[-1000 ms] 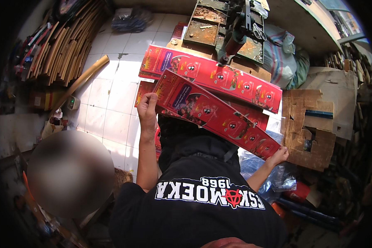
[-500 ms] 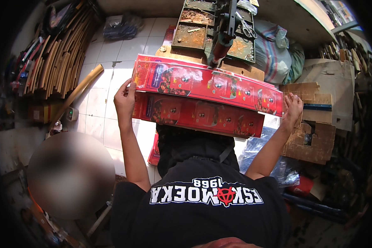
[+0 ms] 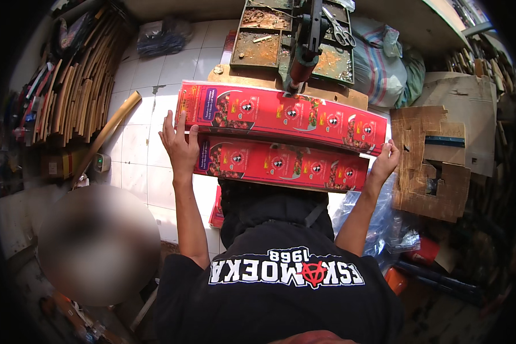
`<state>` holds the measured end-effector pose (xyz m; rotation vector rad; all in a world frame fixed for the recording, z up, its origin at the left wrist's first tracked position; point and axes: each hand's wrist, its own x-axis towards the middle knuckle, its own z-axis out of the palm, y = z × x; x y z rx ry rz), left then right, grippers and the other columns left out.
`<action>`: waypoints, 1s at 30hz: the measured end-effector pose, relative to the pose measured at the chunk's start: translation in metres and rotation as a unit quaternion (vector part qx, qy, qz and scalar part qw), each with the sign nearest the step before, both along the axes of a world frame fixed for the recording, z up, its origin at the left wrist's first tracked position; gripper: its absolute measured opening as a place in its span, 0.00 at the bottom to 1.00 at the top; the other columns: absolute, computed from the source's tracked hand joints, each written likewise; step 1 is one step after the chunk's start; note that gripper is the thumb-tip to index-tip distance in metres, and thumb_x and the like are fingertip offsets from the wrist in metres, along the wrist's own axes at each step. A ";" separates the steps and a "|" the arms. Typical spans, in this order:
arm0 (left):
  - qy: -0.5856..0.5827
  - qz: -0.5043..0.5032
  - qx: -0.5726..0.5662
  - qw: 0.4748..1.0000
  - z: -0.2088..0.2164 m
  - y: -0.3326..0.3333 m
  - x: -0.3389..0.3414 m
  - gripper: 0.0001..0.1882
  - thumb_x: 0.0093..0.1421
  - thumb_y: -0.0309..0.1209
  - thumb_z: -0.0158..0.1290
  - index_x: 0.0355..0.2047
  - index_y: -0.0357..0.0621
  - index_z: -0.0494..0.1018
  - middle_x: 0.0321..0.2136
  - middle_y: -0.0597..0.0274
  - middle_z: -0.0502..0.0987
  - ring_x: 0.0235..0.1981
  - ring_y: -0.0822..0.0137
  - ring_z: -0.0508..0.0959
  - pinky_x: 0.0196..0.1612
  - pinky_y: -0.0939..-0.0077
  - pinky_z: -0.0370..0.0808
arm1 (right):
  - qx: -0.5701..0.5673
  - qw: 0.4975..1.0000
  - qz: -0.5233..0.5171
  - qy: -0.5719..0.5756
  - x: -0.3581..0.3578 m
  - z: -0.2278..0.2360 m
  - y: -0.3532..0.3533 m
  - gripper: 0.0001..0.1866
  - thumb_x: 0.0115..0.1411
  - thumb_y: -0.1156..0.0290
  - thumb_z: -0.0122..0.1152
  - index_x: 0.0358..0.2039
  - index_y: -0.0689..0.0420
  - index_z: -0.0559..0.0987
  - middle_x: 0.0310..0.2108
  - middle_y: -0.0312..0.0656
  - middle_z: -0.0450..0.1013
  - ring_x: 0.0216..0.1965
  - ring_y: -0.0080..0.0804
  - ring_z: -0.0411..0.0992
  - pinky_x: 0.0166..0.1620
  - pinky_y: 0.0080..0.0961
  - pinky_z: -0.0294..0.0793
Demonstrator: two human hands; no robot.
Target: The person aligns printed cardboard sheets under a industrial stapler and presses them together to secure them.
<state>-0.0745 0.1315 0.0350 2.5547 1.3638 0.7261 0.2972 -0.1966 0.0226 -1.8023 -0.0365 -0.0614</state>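
A long red printed panel, with food pictures on it, lies under the head of an upright press. My left hand rests against its left end, fingers stretched and apart, the thumb at the front corner. At the right end, the bent fingers of my right hand pinch the corner of this panel. A second red printed panel or stack lies nearer me, just above my lap, partly covered by the first. Its underside is hidden.
Divided metal trays with small parts flank the press, and scissors lie on the right one. Flattened cardboard and a woven sack are on the right. Cardboard strips lean at the left, near a long tube.
The upper panel has come down from a tilt and moved slightly left and nearer. My left hand's fingers have spread at its end, while my right hand has shifted left and nearer.
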 end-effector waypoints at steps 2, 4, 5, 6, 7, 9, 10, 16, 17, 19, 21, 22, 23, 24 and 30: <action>0.011 -0.005 0.006 1.000 0.003 0.003 0.005 0.25 0.65 0.41 0.50 0.59 0.42 0.68 0.62 0.44 0.59 0.63 0.45 0.59 0.65 0.53 0.54 | 0.005 1.000 0.000 0.001 0.001 -0.001 0.000 0.10 0.66 0.71 0.50 0.39 0.66 0.71 0.55 0.54 0.67 0.48 0.32 0.70 0.52 0.26 0.70; -0.035 -0.010 -0.016 0.999 0.004 0.002 0.006 0.25 0.65 0.40 0.50 0.58 0.41 0.68 0.62 0.43 0.60 0.63 0.45 0.59 0.65 0.54 0.55 | 0.019 1.000 -0.007 -0.009 0.002 -0.002 -0.002 0.10 0.66 0.71 0.51 0.39 0.66 0.72 0.53 0.52 0.70 0.44 0.29 0.70 0.50 0.25 0.70; -0.057 -0.011 -0.025 0.998 0.005 0.001 0.005 0.24 0.65 0.40 0.50 0.58 0.40 0.68 0.61 0.42 0.60 0.63 0.45 0.59 0.65 0.54 0.55 | 0.010 1.000 -0.014 -0.019 0.004 -0.007 -0.008 0.10 0.66 0.71 0.51 0.38 0.66 0.73 0.51 0.50 0.71 0.43 0.29 0.70 0.49 0.25 0.70; -0.086 0.005 -0.041 0.995 0.004 -0.002 0.005 0.24 0.65 0.39 0.49 0.58 0.39 0.68 0.61 0.42 0.61 0.63 0.45 0.59 0.65 0.55 0.56 | 0.001 0.999 -0.020 -0.029 0.008 -0.013 -0.019 0.10 0.66 0.71 0.51 0.38 0.66 0.73 0.48 0.48 0.72 0.42 0.28 0.70 0.48 0.24 0.70; -0.112 0.020 -0.054 0.992 0.005 -0.007 0.003 0.23 0.65 0.38 0.49 0.57 0.38 0.68 0.60 0.42 0.62 0.63 0.45 0.60 0.65 0.56 0.56 | -0.006 0.999 -0.027 -0.037 0.012 -0.020 -0.030 0.10 0.66 0.70 0.52 0.38 0.66 0.74 0.46 0.47 0.74 0.41 0.27 0.71 0.47 0.24 0.70; -0.117 0.061 -0.091 0.987 -0.003 -0.011 -0.018 0.23 0.66 0.36 0.48 0.57 0.37 0.68 0.59 0.42 0.63 0.62 0.46 0.62 0.64 0.58 0.58 | -0.002 0.998 -0.050 -0.023 0.004 -0.022 -0.044 0.11 0.65 0.68 0.56 0.35 0.65 0.75 0.35 0.40 0.73 0.38 0.25 0.69 0.43 0.23 0.69; -0.098 0.082 -0.114 0.985 -0.016 -0.010 -0.035 0.23 0.66 0.36 0.47 0.57 0.37 0.67 0.59 0.42 0.63 0.61 0.47 0.63 0.63 0.59 0.60 | -0.046 0.998 -0.048 -0.005 0.002 -0.031 -0.060 0.11 0.64 0.68 0.57 0.34 0.65 0.75 0.33 0.39 0.73 0.35 0.24 0.69 0.41 0.23 0.69; -0.154 0.126 -0.236 0.951 -0.034 -0.032 -0.060 0.19 0.64 0.30 0.48 0.52 0.30 0.71 0.44 0.41 0.78 0.42 0.55 0.80 0.47 0.67 0.75 | -0.083 0.988 0.042 0.125 -0.015 -0.092 -0.125 0.12 0.63 0.66 0.59 0.33 0.64 0.75 0.27 0.36 0.72 0.28 0.22 0.68 0.33 0.23 0.70; -0.155 0.138 -0.247 0.947 -0.028 -0.034 -0.062 0.19 0.64 0.30 0.48 0.52 0.30 0.71 0.44 0.41 0.78 0.42 0.56 0.80 0.47 0.68 0.75 | -0.068 0.988 0.060 0.128 -0.024 -0.083 -0.112 0.12 0.63 0.66 0.59 0.33 0.64 0.75 0.26 0.36 0.72 0.27 0.21 0.68 0.33 0.23 0.70; -0.160 0.157 -0.266 0.938 -0.016 -0.038 -0.063 0.19 0.64 0.29 0.49 0.52 0.30 0.71 0.44 0.42 0.79 0.42 0.58 0.80 0.47 0.70 0.75 | -0.188 0.979 0.055 0.060 -0.039 -0.060 -0.094 0.13 0.63 0.65 0.58 0.35 0.65 0.76 0.28 0.39 0.74 0.29 0.23 0.69 0.35 0.24 0.71; -0.222 0.133 -0.263 0.930 -0.016 -0.036 -0.063 0.18 0.64 0.28 0.49 0.53 0.31 0.71 0.43 0.44 0.79 0.41 0.63 0.80 0.46 0.73 0.75 | -0.240 0.969 0.044 0.037 -0.044 -0.045 -0.087 0.14 0.63 0.65 0.58 0.36 0.65 0.76 0.29 0.40 0.74 0.30 0.24 0.70 0.36 0.24 0.72; -0.253 0.121 -0.262 0.923 -0.015 -0.037 -0.062 0.18 0.64 0.28 0.50 0.53 0.31 0.71 0.42 0.45 0.80 0.40 0.66 0.80 0.45 0.74 0.75 | -0.235 0.970 0.042 0.037 -0.045 -0.038 -0.086 0.14 0.63 0.65 0.58 0.37 0.65 0.76 0.29 0.40 0.74 0.30 0.24 0.70 0.37 0.25 0.72; -0.262 0.112 -0.297 0.911 -0.011 -0.036 -0.064 0.18 0.64 0.27 0.50 0.53 0.31 0.71 0.41 0.46 0.80 0.40 0.68 0.80 0.45 0.75 0.75 | -0.230 0.972 0.041 0.036 -0.046 -0.032 -0.085 0.14 0.63 0.65 0.58 0.37 0.66 0.76 0.30 0.40 0.75 0.31 0.25 0.70 0.37 0.25 0.72; -0.271 0.103 -0.331 0.898 -0.006 -0.034 -0.067 0.18 0.64 0.27 0.51 0.53 0.32 0.71 0.40 0.47 0.80 0.41 0.70 0.79 0.44 0.76 0.75 | -0.224 0.973 0.039 0.037 -0.047 -0.029 -0.085 0.14 0.63 0.65 0.57 0.37 0.66 0.76 0.30 0.41 0.75 0.31 0.25 0.71 0.37 0.26 0.72; -0.561 -0.025 -0.522 0.642 0.035 -0.062 -0.064 0.33 0.59 0.23 0.52 0.64 0.40 0.54 0.53 0.49 0.71 0.47 0.62 0.78 0.54 0.68 0.76 | -0.055 0.984 0.032 0.167 -0.032 -0.063 -0.136 0.12 0.64 0.67 0.56 0.37 0.65 0.75 0.30 0.42 0.75 0.31 0.23 0.71 0.35 0.23 0.72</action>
